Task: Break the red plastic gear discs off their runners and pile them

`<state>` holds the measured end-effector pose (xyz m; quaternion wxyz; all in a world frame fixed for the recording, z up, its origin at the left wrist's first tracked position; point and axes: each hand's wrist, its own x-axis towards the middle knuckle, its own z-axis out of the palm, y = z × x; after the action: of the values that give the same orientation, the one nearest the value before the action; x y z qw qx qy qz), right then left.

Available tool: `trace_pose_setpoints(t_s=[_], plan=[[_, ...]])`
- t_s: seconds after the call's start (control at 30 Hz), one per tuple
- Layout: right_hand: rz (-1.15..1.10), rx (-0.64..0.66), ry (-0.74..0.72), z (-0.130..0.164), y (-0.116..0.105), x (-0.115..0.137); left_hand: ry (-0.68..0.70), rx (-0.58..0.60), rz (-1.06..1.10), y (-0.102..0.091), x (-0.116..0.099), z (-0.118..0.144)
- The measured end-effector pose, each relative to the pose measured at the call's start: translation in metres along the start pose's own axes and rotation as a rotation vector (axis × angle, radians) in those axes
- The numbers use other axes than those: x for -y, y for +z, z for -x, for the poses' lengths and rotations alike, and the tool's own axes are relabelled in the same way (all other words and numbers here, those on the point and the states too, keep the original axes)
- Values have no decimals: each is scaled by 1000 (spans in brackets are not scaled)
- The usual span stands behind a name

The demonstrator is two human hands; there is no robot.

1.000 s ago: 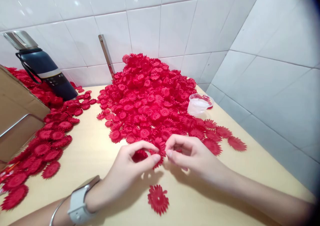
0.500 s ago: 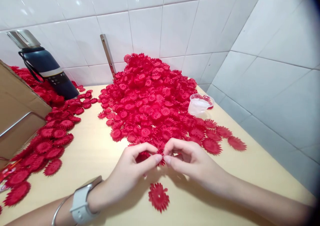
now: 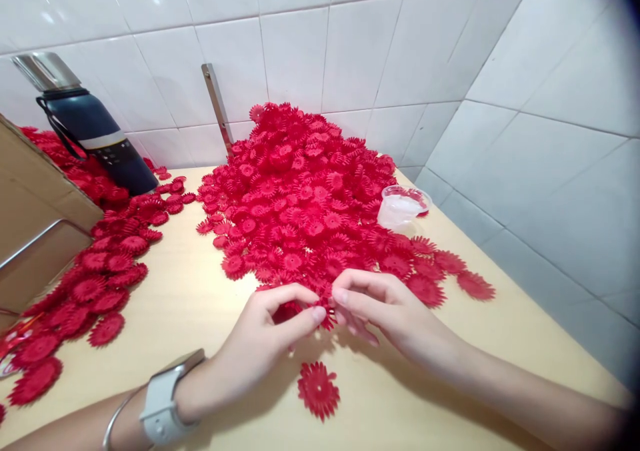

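My left hand (image 3: 270,324) pinches a red flower-shaped piece (image 3: 329,319) between thumb and forefinger, just in front of the big pile. Close to its right edge, my right hand (image 3: 395,311) has thumb and forefinger pressed together, the other fingers loosely curled below. Whether anything small sits in that right pinch I cannot make out. On the table below both hands lies a single red flower piece (image 3: 319,390) with a toothed rim and a small centre hole. The large pile of red flower pieces (image 3: 300,198) rises behind my hands against the wall.
A clear plastic cup (image 3: 400,211) stands at the pile's right edge. To the left, more red flower pieces (image 3: 105,271) spread beside a cardboard box (image 3: 40,218) and a leaning dark blue thermos (image 3: 100,124). A metal strip (image 3: 217,108) leans on the tiled wall.
My right thumb and forefinger have drawn slightly up and right from the held flower piece, and the lower fingers have loosened. My left hand keeps its pinch almost unmoved.
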<state>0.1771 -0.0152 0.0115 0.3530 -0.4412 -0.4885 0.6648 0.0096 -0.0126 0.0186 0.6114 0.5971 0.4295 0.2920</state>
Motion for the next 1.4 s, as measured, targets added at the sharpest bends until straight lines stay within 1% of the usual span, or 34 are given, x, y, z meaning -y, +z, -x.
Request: trace_pose_setpoints(t_s=[0.13,0.27,0.4,0.53,0.67,0.73,0.77,0.87,0.93,1.0,1.1,1.17,1.23,1.33,1.4], plan=[[27,14,-20,0,-2,0,-87,-23,55,0,-1,-1],[45,33,-17,2,-1,4,-180,-7,161,-2,-1,-3],[31,56,12,3,2,8,-195,-14,270,-2,-1,-5],[35,75,26,3,1,8,-226,0,274,-2,-2,-5],[35,112,30,4,0,5,-208,-15,286,-1,-2,-4],[33,92,16,3,0,5,-192,-28,303,-1,-1,-4],[35,58,-2,3,0,5,-189,-32,305,-1,0,-4],[78,-97,-76,0,-2,4,-190,-40,268,-2,0,-5],[104,-143,-87,-1,-2,4,-188,-35,219,-3,-1,-5],[89,-88,-64,-1,-1,4,-168,-22,165,-3,-2,-4],[50,76,-35,2,2,2,-134,-6,116,-1,-2,-2],[85,152,-25,3,3,1,-122,-11,105,-1,-2,-1],[165,163,-27,3,2,-1,-106,-49,82,-1,-2,-1],[220,93,-53,0,-2,-2,-73,-167,33,-5,-1,-4],[212,51,-66,-3,-4,-1,-52,-218,2,-7,0,-5]])
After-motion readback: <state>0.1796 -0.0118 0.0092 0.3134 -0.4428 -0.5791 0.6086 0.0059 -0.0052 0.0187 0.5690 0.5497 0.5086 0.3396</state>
